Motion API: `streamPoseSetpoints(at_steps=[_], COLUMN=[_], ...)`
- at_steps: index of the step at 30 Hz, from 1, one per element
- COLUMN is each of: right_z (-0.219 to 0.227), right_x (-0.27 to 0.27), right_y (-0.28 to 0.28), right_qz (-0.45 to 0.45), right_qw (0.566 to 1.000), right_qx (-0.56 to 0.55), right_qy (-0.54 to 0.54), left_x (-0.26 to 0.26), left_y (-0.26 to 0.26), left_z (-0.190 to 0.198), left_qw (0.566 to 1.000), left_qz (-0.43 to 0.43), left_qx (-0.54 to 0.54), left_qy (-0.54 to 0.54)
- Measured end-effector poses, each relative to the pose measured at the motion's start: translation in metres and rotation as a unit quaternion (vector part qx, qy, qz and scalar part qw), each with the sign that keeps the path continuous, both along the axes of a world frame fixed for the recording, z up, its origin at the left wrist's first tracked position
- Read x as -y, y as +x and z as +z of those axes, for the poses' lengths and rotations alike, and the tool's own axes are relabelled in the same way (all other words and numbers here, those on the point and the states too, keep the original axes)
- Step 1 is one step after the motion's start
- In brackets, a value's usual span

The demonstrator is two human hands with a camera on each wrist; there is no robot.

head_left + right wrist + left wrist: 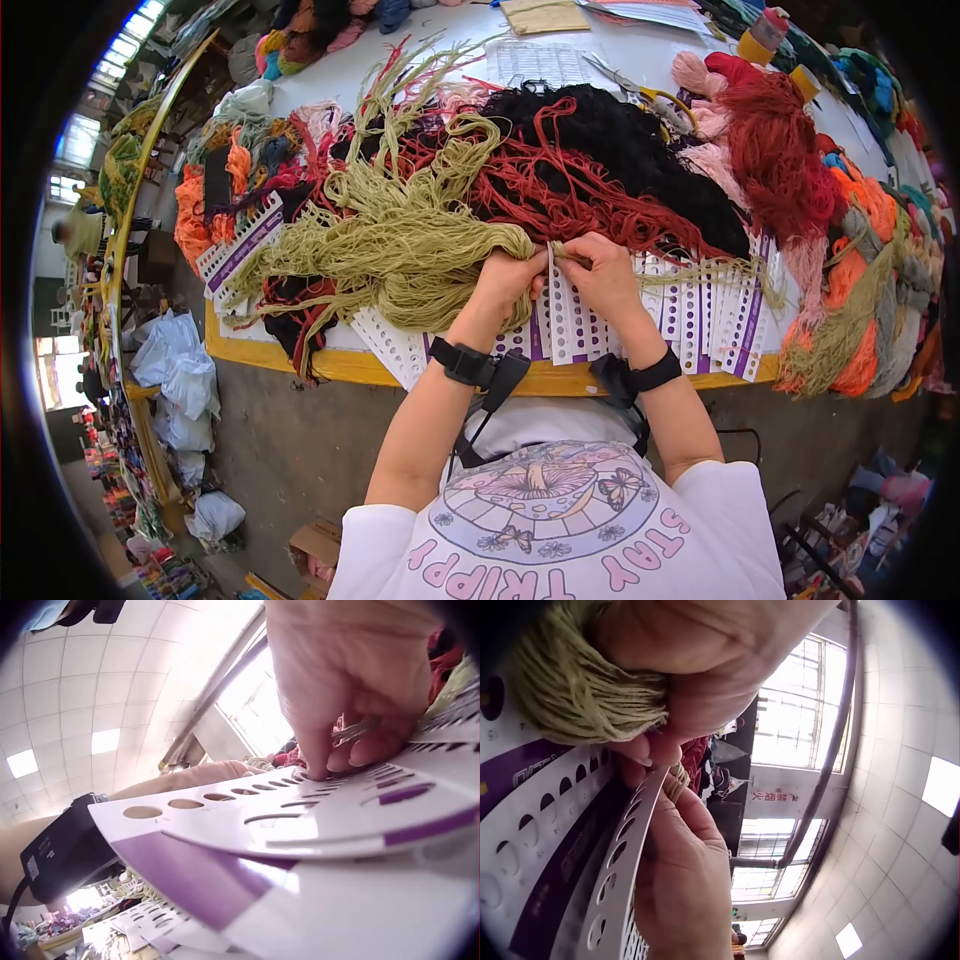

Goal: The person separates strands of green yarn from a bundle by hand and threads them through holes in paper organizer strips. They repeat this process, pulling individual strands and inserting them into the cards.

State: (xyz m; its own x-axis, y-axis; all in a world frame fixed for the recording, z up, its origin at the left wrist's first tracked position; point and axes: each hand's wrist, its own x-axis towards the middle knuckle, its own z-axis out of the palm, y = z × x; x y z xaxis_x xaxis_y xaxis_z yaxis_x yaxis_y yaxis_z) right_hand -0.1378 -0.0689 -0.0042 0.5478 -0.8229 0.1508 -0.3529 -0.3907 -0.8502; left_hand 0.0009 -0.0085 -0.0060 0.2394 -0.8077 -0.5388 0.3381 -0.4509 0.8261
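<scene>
A thick hank of olive-green yarn (400,250) lies in front of the person, its right end drawn together at the left hand (512,280). The left fingers curl at that gathered end; in the left wrist view the bundled yarn (577,690) bends round beside them. Close by, the right hand (605,280) pinches green strands at the top of a white card with punched holes (560,320). In the left wrist view a small yarn loop (677,784) sits at the edge of the card (622,855), between both hands' fingertips. The right fingertips press down by the holes in the right wrist view.
More punched cards with purple bands (735,320) line the yellow table edge (280,355). Red yarn (590,200) and black yarn (620,140) lie behind the hands. Scissors (655,95) rest farther back. Orange and grey hanks (865,300) hang over the right side.
</scene>
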Motion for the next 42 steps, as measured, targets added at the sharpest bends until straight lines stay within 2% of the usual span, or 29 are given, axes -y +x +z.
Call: streamPoseSetpoints(at_steps=[1,4,7,8,9,11,14,15,17,18,19,20,22,24,25,26,27,28,29,30,32,33,34,35,36,37,38,41,42], right_z=[0.000,-0.001,-0.009,-0.012,-0.011,-0.004,0.007,0.007,0.004,0.002,0.000,-0.002,-0.005,-0.002,0.005,0.009,0.003,0.004,0.006,0.007,0.007,0.008,0.009,0.009,0.009,0.008,0.018,0.057,0.062], right_x=[0.000,-0.002,-0.001,-0.001,-0.001,-0.004,-0.009,-0.008,-0.006,-0.006,-0.008,-0.009,-0.012,-0.017,-0.018,-0.019,-0.018,-0.017,-0.018,-0.018,-0.020,-0.019,-0.017,-0.016,-0.015,-0.016,-0.019,-0.038,-0.041], right_y=[0.000,0.001,-0.001,-0.002,-0.002,0.001,0.004,0.004,0.002,0.002,0.003,0.004,0.009,0.009,0.008,0.008,0.008,0.008,0.009,0.009,0.010,0.010,0.010,0.011,0.012,0.014,0.021,0.035,0.037], right_qz=[0.002,-0.024,-0.046,-0.051,-0.051,-0.050,-0.053,-0.054,-0.057,-0.066,-0.076,-0.085,-0.103,-0.109,-0.103,-0.096,-0.091,-0.090,-0.090,-0.088,-0.092,-0.095,-0.091,-0.084,-0.075,-0.054,-0.033,0.015,0.011], right_qw=[1.000,1.000,0.998,0.998,0.997,0.996,0.994,0.995,0.997,0.996,0.995,0.993,0.994,0.993,0.991,0.990,0.987,0.986,0.985,0.984,0.986,0.987,0.988,0.989,0.990,0.997,0.991,0.914,0.910], right_qx=[0.000,-0.014,-0.032,-0.037,-0.043,-0.054,-0.095,-0.077,-0.043,-0.053,-0.063,-0.074,-0.039,-0.051,-0.078,-0.104,-0.129,-0.138,-0.147,-0.155,-0.140,-0.132,-0.123,-0.116,-0.108,-0.026,0.039,0.201,0.216], right_qy=[0.003,0.007,-0.012,-0.021,-0.028,-0.040,-0.025,-0.012,0.014,0.017,0.020,0.025,-0.004,-0.016,-0.016,-0.016,-0.032,-0.027,-0.022,-0.017,-0.010,-0.008,0.009,0.026,0.043,0.056,0.125,0.352,0.354], left_x=[0.001,0.002,-0.001,-0.003,-0.005,-0.010,-0.010,-0.009,-0.010,-0.009,-0.004,-0.003,0.002,0.005,-0.004,-0.006,-0.013,-0.025,-0.039,-0.044,-0.058,-0.063,-0.066,-0.061,-0.058,-0.052,-0.049,-0.038,-0.036], left_y=[-0.002,-0.007,0.002,0.008,0.015,0.032,0.040,0.034,0.021,0.014,0.004,0.006,0.013,0.050,0.079,0.115,0.164,0.211,0.259,0.271,0.276,0.266,0.250,0.220,0.182,0.149,0.120,0.050,0.040], left_z=[-0.002,-0.004,-0.010,-0.010,0.004,0.012,0.011,0.024,0.015,0.011,0.017,0.003,0.001,0.030,0.049,0.059,0.060,0.063,0.064,0.078,0.084,0.094,0.099,0.099,0.096,0.095,0.090,0.088,0.088], left_qw=[1.000,0.987,0.942,0.979,0.995,0.966,0.907,0.923,0.976,0.981,0.950,0.872,0.865,0.945,0.994,0.987,0.995,0.990,0.989,0.987,0.962,0.928,0.945,0.965,0.985,0.989,0.986,0.976,0.968], left_qz=[0.007,0.005,0.038,0.059,0.079,0.094,0.026,0.017,-0.088,-0.139,-0.218,-0.228,-0.241,-0.106,0.001,0.052,0.086,0.129,0.128,0.127,0.218,0.259,0.212,0.177,0.082,0.012,-0.067,-0.091,-0.112], left_qx=[0.006,0.160,0.311,0.173,0.030,-0.241,-0.419,-0.382,-0.181,-0.077,0.169,0.347,0.395,0.310,0.112,0.152,0.039,0.031,-0.006,-0.043,0.164,0.264,0.246,0.193,0.116,0.081,0.046,-0.093,-0.114], left_qy=[-0.001,-0.008,-0.119,-0.087,-0.054,-0.001,-0.038,-0.035,-0.086,-0.110,-0.147,-0.258,-0.192,-0.023,-0.004,0.018,-0.015,-0.041,-0.067,-0.093,-0.003,0.040,0.040,0.014,-0.102,-0.121,-0.144,-0.176,-0.192])
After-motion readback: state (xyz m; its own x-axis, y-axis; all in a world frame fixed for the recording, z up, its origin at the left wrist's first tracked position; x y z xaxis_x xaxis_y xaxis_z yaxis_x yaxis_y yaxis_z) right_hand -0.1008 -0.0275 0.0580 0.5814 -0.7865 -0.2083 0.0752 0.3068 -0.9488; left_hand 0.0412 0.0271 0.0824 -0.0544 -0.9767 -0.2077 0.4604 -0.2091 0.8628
